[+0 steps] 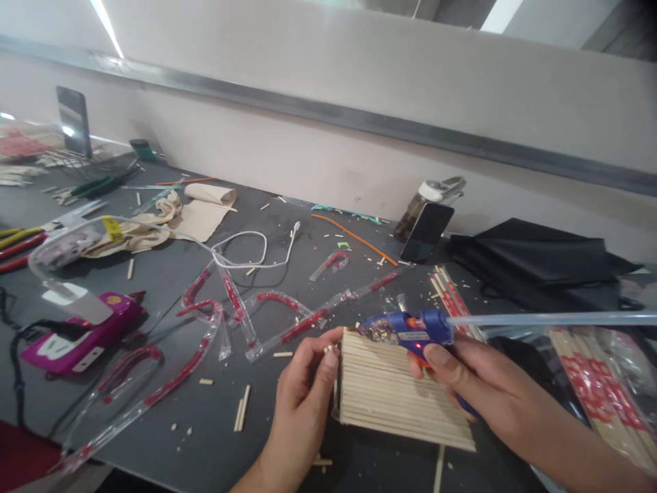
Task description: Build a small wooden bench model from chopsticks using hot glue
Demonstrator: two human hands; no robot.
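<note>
My right hand (482,376) is wrapped round a blue hot glue gun (410,327) whose body shows a small red light. A long clear glue stick (544,318) runs out of its back to the right. The gun's nozzle lies over the far left corner of a panel of wooden sticks (395,390), laid side by side. At the panel's left edge, my left hand (302,404) is closed, with small pale wooden stick ends (329,350) showing between thumb and forefinger. Its other fingers are partly hidden.
Clear wrappers with red print (205,342) litter the table at left, near a purple power strip (85,335). A phone (428,231) leans against a bottle (410,212) at the back. Packs of sticks (600,383) and a black bag (538,260) lie to the right.
</note>
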